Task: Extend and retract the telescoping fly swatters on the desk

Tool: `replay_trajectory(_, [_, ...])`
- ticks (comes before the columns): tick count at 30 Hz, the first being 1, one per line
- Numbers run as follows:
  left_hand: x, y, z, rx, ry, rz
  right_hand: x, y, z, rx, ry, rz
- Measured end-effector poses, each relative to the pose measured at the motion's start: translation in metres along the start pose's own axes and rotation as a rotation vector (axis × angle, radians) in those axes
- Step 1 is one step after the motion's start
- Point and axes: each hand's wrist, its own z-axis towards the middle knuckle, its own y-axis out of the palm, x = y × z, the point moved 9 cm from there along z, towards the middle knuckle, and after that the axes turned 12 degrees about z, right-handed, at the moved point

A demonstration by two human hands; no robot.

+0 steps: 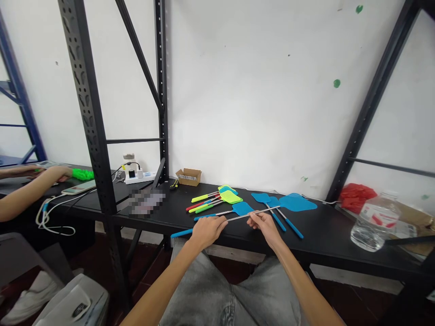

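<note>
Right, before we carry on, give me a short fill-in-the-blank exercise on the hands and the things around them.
The held swatter has a handle and head coloured ____.
The left hand is nearer the swatter's ____ end than the right hand is.
The open box near the wall is made of ____.
The red bag lies next to a clear plastic ____.

Missing words: blue; handle; cardboard; bottle.

On the table (326, 226), swatters (231, 196) lie past the left hand (209, 230) and right hand (263, 225). A box (189, 177) is back left, a bottle (374, 222) far right.
</note>
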Motion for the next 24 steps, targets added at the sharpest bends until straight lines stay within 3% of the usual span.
replay_trajectory(13, [0.006,0.000,0.000,0.056,0.039,-0.019,0.007,0.004,0.001,-0.089,0.037,0.030])
replay_trajectory(17, [0.005,0.002,0.002,0.067,0.034,-0.007,0.010,0.000,0.002,-0.028,0.068,0.098])
replay_trajectory(24, [0.006,0.002,0.001,0.059,0.057,0.003,0.012,-0.023,0.003,0.185,0.097,0.384])
